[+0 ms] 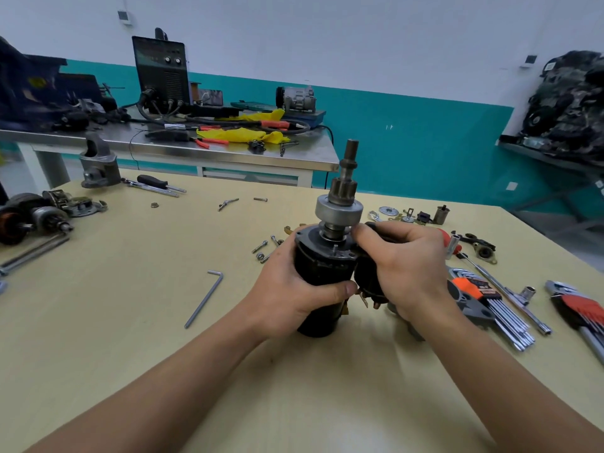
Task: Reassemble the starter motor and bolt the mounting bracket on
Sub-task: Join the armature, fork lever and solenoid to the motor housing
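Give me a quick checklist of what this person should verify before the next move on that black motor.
1. Motor body held steady: ok, the left hand grips it upright.
2. Smaller black cylinder seated against the body: cannot tell, the right hand holding it covers the joint.
3. Geared shaft in place: ok, it stands up out of the top.
4. Hex key at hand: ok, it lies on the table left of the motor.
5. Loose bolts at hand: ok, they lie just behind the left hand.
6. Grey cast housing fitted: not ok, it stands apart at the table's far left.
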Demonstrator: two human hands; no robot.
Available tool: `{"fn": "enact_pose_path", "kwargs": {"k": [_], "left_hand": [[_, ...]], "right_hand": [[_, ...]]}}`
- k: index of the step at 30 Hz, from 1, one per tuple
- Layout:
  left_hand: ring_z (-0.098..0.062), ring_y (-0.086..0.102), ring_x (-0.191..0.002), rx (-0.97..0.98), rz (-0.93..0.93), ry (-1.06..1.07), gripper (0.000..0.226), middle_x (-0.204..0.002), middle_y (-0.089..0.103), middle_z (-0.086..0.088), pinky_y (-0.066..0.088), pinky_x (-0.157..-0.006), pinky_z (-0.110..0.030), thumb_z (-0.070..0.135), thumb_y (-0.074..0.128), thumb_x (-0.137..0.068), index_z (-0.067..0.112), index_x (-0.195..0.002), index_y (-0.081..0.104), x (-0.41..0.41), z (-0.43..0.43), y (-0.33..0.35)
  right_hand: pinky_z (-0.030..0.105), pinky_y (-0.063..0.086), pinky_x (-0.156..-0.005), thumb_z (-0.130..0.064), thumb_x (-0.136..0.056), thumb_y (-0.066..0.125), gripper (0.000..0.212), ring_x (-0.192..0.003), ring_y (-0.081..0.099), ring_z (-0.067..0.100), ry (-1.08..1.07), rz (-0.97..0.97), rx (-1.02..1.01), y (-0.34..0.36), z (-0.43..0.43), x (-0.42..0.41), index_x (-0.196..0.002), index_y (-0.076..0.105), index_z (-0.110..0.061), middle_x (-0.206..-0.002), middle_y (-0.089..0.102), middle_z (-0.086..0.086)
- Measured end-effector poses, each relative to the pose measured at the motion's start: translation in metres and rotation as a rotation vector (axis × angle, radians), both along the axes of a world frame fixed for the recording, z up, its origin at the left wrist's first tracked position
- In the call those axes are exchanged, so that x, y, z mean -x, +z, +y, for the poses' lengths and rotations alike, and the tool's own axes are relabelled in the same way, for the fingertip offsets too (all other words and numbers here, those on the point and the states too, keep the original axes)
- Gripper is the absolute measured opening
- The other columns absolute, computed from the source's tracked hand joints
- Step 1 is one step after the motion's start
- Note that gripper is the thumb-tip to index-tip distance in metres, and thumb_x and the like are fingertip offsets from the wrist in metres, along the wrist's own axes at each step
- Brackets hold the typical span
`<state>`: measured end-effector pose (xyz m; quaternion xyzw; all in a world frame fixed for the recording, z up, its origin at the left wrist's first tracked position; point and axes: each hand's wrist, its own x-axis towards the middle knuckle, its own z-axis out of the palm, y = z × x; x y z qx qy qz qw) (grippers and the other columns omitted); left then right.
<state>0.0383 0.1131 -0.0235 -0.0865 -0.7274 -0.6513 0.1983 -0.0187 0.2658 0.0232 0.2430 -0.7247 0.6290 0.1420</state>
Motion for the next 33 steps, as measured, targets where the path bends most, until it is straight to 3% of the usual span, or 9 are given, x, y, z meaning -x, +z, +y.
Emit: {"fn": "enact_pose_path", "kwargs": {"k": [4,8,10,15,18,22,24,30,33], "left_hand": [[-0.015,0.068,-0.11,-0.021,0.01,-0.01,0.068,-0.115,0.072,0.003,0.054,-0.097,-0.034,0.025,0.086,-0.063,0.02,-0.124,0.058,-0.001,0.001,-0.001],[-0.015,0.069,-0.106,-0.035,-0.013,-0.062,0.06,-0.109,0.074,0.001,0.054,-0.09,-0.026,0.01,0.086,-0.067,0.019,-0.12,0.061,-0.002,-0.004,0.001],[-0.015,0.07,-0.103,-0.041,-0.046,-0.132,0.054,-0.105,0.075,0.0,0.053,-0.087,-0.024,0.008,0.085,-0.066,0.016,-0.116,0.065,-0.002,-0.009,0.006],[-0.02,0.068,-0.111,-0.037,-0.039,-0.2,0.051,-0.112,0.074,-0.003,0.053,-0.092,-0.024,0.021,0.086,-0.067,0.025,-0.115,0.069,0.001,-0.017,0.011],[-0.025,0.066,-0.114,-0.046,-0.028,-0.237,0.055,-0.115,0.072,-0.006,0.052,-0.094,-0.03,0.023,0.086,-0.069,0.02,-0.12,0.066,0.003,-0.018,0.011],[-0.025,0.065,-0.112,-0.095,-0.024,-0.245,0.074,-0.114,0.07,-0.006,0.051,-0.094,-0.031,0.05,0.091,-0.062,0.017,-0.122,0.063,0.002,-0.016,0.012],[-0.021,0.066,-0.108,-0.101,-0.021,-0.235,0.073,-0.109,0.071,-0.002,0.051,-0.091,-0.028,0.056,0.09,-0.059,0.02,-0.118,0.065,0.001,-0.014,0.014],[-0.014,0.068,-0.099,-0.016,0.04,-0.169,0.048,-0.101,0.072,0.002,0.052,-0.085,-0.022,0.031,0.08,-0.069,0.017,-0.113,0.065,0.002,-0.011,0.016],[-0.01,0.069,-0.097,-0.013,0.078,-0.139,0.046,-0.1,0.074,0.007,0.051,-0.082,-0.017,0.026,0.08,-0.07,0.017,-0.113,0.065,0.0,-0.008,0.015]], "right_hand": [[0.036,0.063,-0.067,-0.027,-0.082,0.078,0.032,-0.071,0.072,0.006,-0.02,0.024,-0.008,-0.002,0.0,-0.001,-0.06,0.073,-0.05,-0.069,0.074,-0.018],[0.029,0.059,-0.063,-0.035,-0.08,0.072,0.009,-0.074,0.071,0.008,0.025,0.107,-0.07,-0.006,0.001,-0.004,-0.071,0.077,-0.034,-0.072,0.074,-0.016],[0.028,0.058,-0.064,-0.032,-0.081,0.07,0.013,-0.075,0.072,0.011,0.062,0.125,-0.087,-0.008,0.002,-0.004,-0.081,0.079,-0.023,-0.075,0.075,-0.012],[0.027,0.058,-0.064,-0.029,-0.083,0.069,0.016,-0.076,0.071,0.012,0.089,0.127,-0.078,-0.007,0.002,-0.004,-0.083,0.08,-0.017,-0.076,0.076,-0.009],[0.029,0.058,-0.063,-0.032,-0.083,0.068,0.018,-0.076,0.071,0.012,0.071,0.125,-0.1,-0.007,0.0,-0.004,-0.083,0.08,-0.018,-0.075,0.075,-0.011],[0.028,0.055,-0.065,-0.036,-0.083,0.066,0.021,-0.078,0.069,0.012,0.055,0.124,-0.128,-0.007,0.0,-0.006,-0.083,0.08,-0.019,-0.076,0.074,-0.01],[0.027,0.057,-0.068,-0.035,-0.083,0.066,0.022,-0.081,0.07,0.011,0.068,0.126,-0.135,-0.007,0.003,-0.005,-0.085,0.08,-0.019,-0.078,0.075,-0.01],[0.021,0.056,-0.069,-0.03,-0.084,0.066,0.013,-0.084,0.07,0.008,0.172,0.11,-0.141,-0.007,0.008,-0.001,-0.087,0.077,-0.025,-0.081,0.074,-0.014],[0.039,0.058,-0.086,-0.035,-0.082,0.063,0.035,-0.101,0.068,0.014,0.289,0.06,-0.183,0.002,0.016,0.006,-0.111,0.074,-0.019,-0.104,0.074,-0.005]]}}
